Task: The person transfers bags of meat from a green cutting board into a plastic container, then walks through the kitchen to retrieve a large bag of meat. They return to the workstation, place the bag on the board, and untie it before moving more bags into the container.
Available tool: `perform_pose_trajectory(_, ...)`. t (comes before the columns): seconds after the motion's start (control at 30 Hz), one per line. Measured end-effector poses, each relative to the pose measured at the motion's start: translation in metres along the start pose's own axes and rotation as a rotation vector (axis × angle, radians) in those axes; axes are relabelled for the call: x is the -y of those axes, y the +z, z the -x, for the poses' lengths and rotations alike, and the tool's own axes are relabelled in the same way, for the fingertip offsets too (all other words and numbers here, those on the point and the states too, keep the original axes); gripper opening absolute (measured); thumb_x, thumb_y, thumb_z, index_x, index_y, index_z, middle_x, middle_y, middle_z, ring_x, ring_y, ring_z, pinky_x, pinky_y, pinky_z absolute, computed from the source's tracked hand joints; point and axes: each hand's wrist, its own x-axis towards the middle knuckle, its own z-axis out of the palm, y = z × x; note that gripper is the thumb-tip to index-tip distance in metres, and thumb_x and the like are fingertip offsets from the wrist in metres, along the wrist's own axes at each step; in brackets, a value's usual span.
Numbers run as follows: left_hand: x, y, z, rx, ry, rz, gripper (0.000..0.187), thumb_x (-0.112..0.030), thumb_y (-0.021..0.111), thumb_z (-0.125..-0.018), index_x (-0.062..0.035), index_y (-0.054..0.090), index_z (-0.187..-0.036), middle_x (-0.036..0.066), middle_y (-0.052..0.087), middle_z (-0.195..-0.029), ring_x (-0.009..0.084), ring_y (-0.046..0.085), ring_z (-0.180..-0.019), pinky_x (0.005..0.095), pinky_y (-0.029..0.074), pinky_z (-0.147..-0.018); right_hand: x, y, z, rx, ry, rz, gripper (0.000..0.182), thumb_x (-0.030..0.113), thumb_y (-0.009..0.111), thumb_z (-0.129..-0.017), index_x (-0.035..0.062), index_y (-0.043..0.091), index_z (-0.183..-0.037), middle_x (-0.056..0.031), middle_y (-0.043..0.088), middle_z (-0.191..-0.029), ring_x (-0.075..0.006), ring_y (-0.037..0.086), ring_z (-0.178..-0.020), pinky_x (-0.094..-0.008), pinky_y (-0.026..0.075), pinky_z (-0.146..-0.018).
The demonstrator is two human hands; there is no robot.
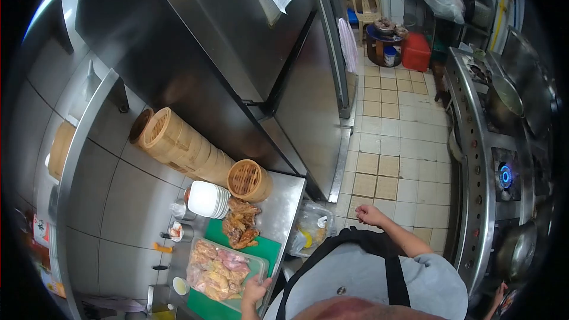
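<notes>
My left hand is closed on the near right rim of a clear plastic container. Pale raw chicken pieces fill this container, which rests on a green cutting board. Just beyond it, browned cooked chicken lies partly on the board. Out over the floor to the right, my right hand hangs in the air with its fingers curled in, and nothing shows in it.
Bamboo steamers and stacked white bowls stand at the counter's back. A steel refrigerator rises ahead. Below the counter edge sits a clear bin. Along the right runs a stove with a lit blue burner.
</notes>
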Motion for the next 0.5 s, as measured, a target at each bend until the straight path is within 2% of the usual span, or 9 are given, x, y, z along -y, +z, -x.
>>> perform_pose_trajectory(0.07, -0.006, -0.007, -0.004, -0.003, 0.022, 0.002, 0.042, -0.035, 0.077, -0.087, -0.0035, 0.073, -0.115, 0.015, 0.075, -0.095, 0.0238, 0.071, -0.09, 0.0372, 0.053, -0.084, -0.009, -0.005, -0.014, 0.085, 0.008, 0.086, 0.03, 0.017, 0.059, -0.096, -0.0034, 0.064, -0.117, -0.0084, 0.069, -0.086, -0.0178, 0.07, -0.08, -0.0319, 0.056, -0.069)
perform_pose_trajectory(0.13, -0.019, -0.02, -0.014, 0.189, -0.054, -0.053, 0.05, -0.043, 0.079, -0.085, -0.004, 0.073, -0.115, 0.014, 0.074, -0.093, 0.0239, 0.07, -0.089, 0.0378, 0.053, -0.084, -0.007, -0.005, -0.026, 0.165, 0.021, 0.175, 0.029, 0.018, 0.06, -0.095, -0.0033, 0.064, -0.116, -0.0092, 0.069, -0.085, -0.0178, 0.07, -0.081, -0.0327, 0.056, -0.069)
perform_pose_trajectory(0.17, 0.018, -0.016, -0.039, 0.228, -0.138, -0.129, 0.059, -0.053, 0.075, -0.085, -0.0028, 0.073, -0.115, 0.014, 0.073, -0.092, 0.0245, 0.07, -0.089, 0.0383, 0.053, -0.084, -0.002, -0.01, -0.035, 0.194, -0.036, 0.327, 0.03, 0.018, 0.061, -0.095, -0.0026, 0.064, -0.115, -0.0101, 0.07, -0.085, -0.0181, 0.071, -0.081, -0.0338, 0.056, -0.07)
perform_pose_trajectory(0.2, 0.008, -0.02, -0.039, 0.226, -0.135, -0.126, 0.059, -0.053, 0.075, -0.085, -0.0028, 0.073, -0.115, 0.014, 0.073, -0.092, 0.0245, 0.07, -0.089, 0.0383, 0.053, -0.084, 0.003, -0.015, -0.044, 0.218, -0.093, 0.48, 0.03, 0.019, 0.061, -0.094, -0.002, 0.065, -0.114, -0.011, 0.071, -0.085, -0.0183, 0.071, -0.081, -0.035, 0.056, -0.07)
perform_pose_trajectory(0.27, -0.03, -0.029, -0.041, 0.044, 0.024, -0.275, 0.065, -0.059, 0.069, -0.087, -0.0002, 0.073, -0.114, 0.018, 0.074, -0.094, 0.0297, 0.071, -0.091, 0.0393, 0.053, -0.085, 0.0, -0.024, -0.065, 0.162, -0.176, 0.465, 0.03, 0.021, 0.063, -0.092, -0.0002, 0.066, -0.113, -0.012, 0.072, -0.085, -0.0193, 0.071, -0.08, -0.0366, 0.056, -0.072)
perform_pose_trajectory(0.3, -0.044, -0.033, -0.046, 0.044, 0.023, -0.271, 0.065, -0.059, 0.069, -0.087, -0.0002, 0.073, -0.114, 0.018, 0.074, -0.094, 0.0297, 0.071, -0.091, 0.0393, 0.053, -0.085, 0.004, -0.029, -0.072, 0.136, -0.2, 0.432, 0.03, 0.021, 0.062, -0.092, -0.0003, 0.065, -0.113, -0.012, 0.072, -0.085, -0.0195, 0.071, -0.08, -0.0363, 0.056, -0.072)
perform_pose_trajectory(0.4, -0.078, -0.035, -0.054, 0.214, -0.202, -0.351, 0.067, -0.058, 0.063, -0.091, 0.0054, 0.072, -0.11, 0.026, 0.072, -0.103, 0.0364, 0.07, -0.101, 0.042, 0.052, -0.091, 0.013, -0.048, -0.086, 0.136, -0.24, 0.388, 0.029, 0.018, 0.062, -0.091, -0.0001, 0.066, -0.113, -0.0114, 0.071, -0.085, -0.0188, 0.07, -0.078, -0.0358, 0.056, -0.07)
perform_pose_trajectory(0.47, -0.094, -0.02, -0.047, -0.004, -0.293, -0.34, 0.059, -0.047, 0.057, -0.097, 0.0101, 0.07, -0.106, 0.032, 0.068, -0.115, 0.042, 0.065, -0.111, 0.0461, 0.049, -0.098, 0.008, -0.062, -0.099, 0.194, -0.092, 0.308, 0.027, 0.016, 0.062, -0.09, 0.0004, 0.067, -0.112, -0.0101, 0.071, -0.086, -0.018, 0.07, -0.077, -0.0352, 0.056, -0.068)
perform_pose_trajectory(0.5, -0.101, -0.009, -0.042, -0.021, -0.307, -0.323, 0.059, -0.047, 0.057, -0.097, 0.0101, 0.07, -0.106, 0.032, 0.068, -0.115, 0.042, 0.065, -0.111, 0.0461, 0.049, -0.098, 0.006, -0.067, -0.108, 0.213, -0.108, 0.321, 0.027, 0.016, 0.062, -0.09, 0.0004, 0.067, -0.112, -0.0101, 0.071, -0.086, -0.018, 0.07, -0.077, -0.0352, 0.056, -0.068)
